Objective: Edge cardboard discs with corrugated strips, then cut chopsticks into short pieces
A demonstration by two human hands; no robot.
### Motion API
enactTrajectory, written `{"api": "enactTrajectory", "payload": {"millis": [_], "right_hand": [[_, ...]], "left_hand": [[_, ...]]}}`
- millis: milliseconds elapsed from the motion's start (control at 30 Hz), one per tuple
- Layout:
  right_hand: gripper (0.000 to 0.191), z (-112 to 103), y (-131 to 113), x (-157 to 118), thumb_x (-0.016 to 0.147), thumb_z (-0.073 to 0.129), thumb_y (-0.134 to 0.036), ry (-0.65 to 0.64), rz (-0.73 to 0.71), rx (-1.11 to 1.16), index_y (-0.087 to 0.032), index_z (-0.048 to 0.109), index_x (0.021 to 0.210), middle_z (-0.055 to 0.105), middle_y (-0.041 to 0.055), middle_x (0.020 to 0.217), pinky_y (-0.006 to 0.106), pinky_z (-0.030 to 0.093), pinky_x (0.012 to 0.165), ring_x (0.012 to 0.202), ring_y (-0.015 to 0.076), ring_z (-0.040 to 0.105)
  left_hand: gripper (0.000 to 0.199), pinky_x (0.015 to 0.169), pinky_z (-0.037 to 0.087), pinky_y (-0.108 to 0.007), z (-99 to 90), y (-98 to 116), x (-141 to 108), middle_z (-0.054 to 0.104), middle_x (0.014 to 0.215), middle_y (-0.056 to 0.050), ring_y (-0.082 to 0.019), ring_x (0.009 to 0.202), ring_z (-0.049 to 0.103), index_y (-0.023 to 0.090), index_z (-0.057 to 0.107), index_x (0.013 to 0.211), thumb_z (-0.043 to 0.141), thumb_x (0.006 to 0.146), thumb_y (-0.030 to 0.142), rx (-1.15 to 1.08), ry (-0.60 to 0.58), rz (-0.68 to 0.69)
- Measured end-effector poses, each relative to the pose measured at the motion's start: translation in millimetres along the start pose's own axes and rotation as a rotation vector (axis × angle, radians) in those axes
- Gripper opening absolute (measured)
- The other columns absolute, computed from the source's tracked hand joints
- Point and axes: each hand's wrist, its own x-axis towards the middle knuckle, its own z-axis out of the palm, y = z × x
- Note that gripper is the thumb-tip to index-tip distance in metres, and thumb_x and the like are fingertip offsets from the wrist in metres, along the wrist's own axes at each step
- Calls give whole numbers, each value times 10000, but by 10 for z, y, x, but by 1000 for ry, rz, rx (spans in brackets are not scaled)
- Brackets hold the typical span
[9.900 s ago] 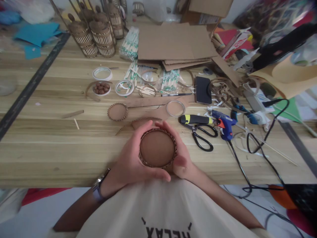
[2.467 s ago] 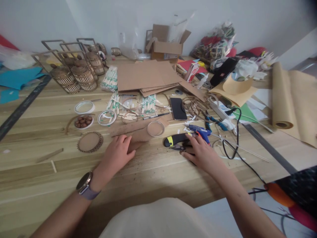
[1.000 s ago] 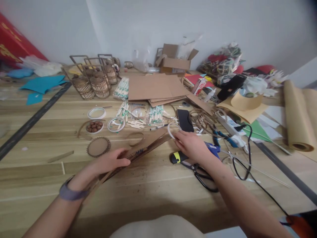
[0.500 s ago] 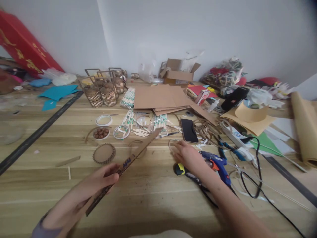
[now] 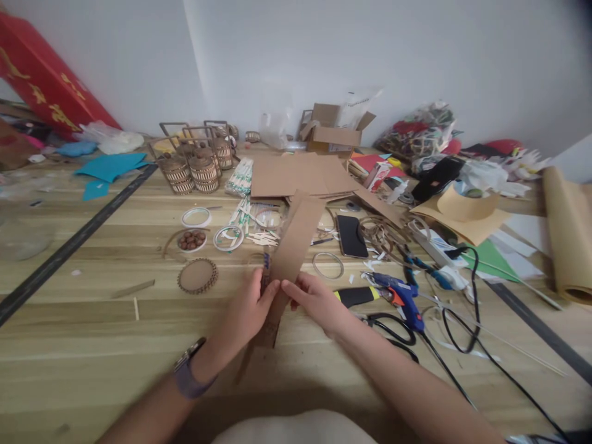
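A long strip of brown cardboard (image 5: 298,237) is held between both hands above the middle of the table. My left hand (image 5: 256,302) is closed on its left edge, thumb on the face; a darker edge with a blue mark shows by those fingers. My right hand (image 5: 314,299) pinches the strip from the other side, its thumb meeting the left thumb. To the left lies a round cardboard disc (image 5: 198,275) with a ridged rim. Just beyond my right hand rests a thin ring (image 5: 328,265). The fingers behind the strip are hidden.
A blue glue gun (image 5: 402,296), black-handled scissors (image 5: 393,330) and a yellow-black tool (image 5: 358,296) lie at right. A phone (image 5: 352,236) lies behind them. Cardboard sheets (image 5: 296,172), small woven baskets (image 5: 203,172), tape rolls (image 5: 228,237) and a bowl of brown balls (image 5: 192,240) stand farther back.
My right hand has come left from near the ring and taken hold of the cardboard strip. The strip has turned its broad face toward me and moved to the middle.
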Motion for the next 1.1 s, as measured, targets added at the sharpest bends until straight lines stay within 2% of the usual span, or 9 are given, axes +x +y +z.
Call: {"api": "enactTrajectory", "payload": {"millis": [133, 233, 300, 433, 500, 600, 700, 933, 1100], "right_hand": [[345, -43, 51, 43, 723, 713, -497, 120, 16, 33, -178, 583, 722, 555, -39, 618, 244, 388, 518, 544, 104, 475], [327, -163, 49, 123, 702, 742, -449, 220, 18, 89, -181, 554, 699, 551, -48, 605, 227, 368, 509, 541, 97, 473], [304, -290, 0, 234, 713, 748, -419, 251, 18, 127, -178, 563, 732, 574, -43, 630, 215, 360, 499, 546, 94, 484], [226, -582, -221, 668, 804, 712, -319, 341, 34, 221, -170, 556, 736, 552, -46, 601, 201, 331, 443, 491, 82, 459], [164, -708, -370, 963, 891, 646, -273, 398, 47, 252, -148, 589, 802, 589, -23, 665, 202, 401, 480, 541, 89, 519], [250, -829, -579, 1402, 956, 601, -336, 473, 47, 284, -145, 620, 1117, 660, 51, 1041, 323, 567, 717, 834, 153, 649], [350, -876, -707, 1750, 954, 605, -352, 534, 45, 310, -167, 584, 1250, 618, 92, 1238, 430, 563, 864, 1035, 220, 641], [372, -932, -691, 2211, 952, 606, -361, 636, 54, 372, -169, 575, 1268, 607, 98, 1263, 449, 556, 883, 1064, 233, 632], [368, -894, -679, 2386, 952, 606, -360, 558, 42, 398, -170, 577, 1266, 608, 97, 1262, 447, 556, 882, 1062, 232, 632]], "left_hand": [[341, 816, 494, -393, -41, -79, 26, 692, 1002, -117, -288, 983, 651, 183, 552, 1063, 360, 937, 436, -58, -41, -14], [394, 665, 497, -341, -203, -191, 152, 694, 867, -66, -235, 723, 658, 175, 553, 1138, 340, 948, 446, -91, -50, -78], [390, 629, 481, -327, -334, -260, 251, 683, 831, -55, -220, 657, 638, 164, 550, 1152, 315, 961, 411, -2, -5, -103], [289, 759, 479, -357, -455, -297, 369, 709, 892, -83, -266, 864, 675, 180, 580, 1082, 339, 969, 293, 279, -12, -72], [254, 818, 478, -366, -407, -278, 371, 714, 986, -108, -275, 958, 670, 181, 598, 1052, 373, 973, 270, 366, -61, -4], [233, 871, 485, -356, -249, -245, 337, 669, 1155, -131, -265, 1037, 654, 174, 613, 1102, 443, 974, 269, 552, -174, 134], [214, 836, 507, -363, -89, -222, 310, 652, 1154, -145, -276, 994, 662, 143, 640, 1087, 521, 944, 250, 714, -290, 173], [190, 776, 522, -377, 42, -201, 297, 652, 1104, -147, -270, 915, 662, 129, 646, 1057, 506, 943, 188, 769, -299, 175], [216, 723, 526, -369, 77, -195, 280, 655, 1098, -148, -259, 868, 666, 143, 655, 998, 443, 960, 165, 780, -337, 194]]}}
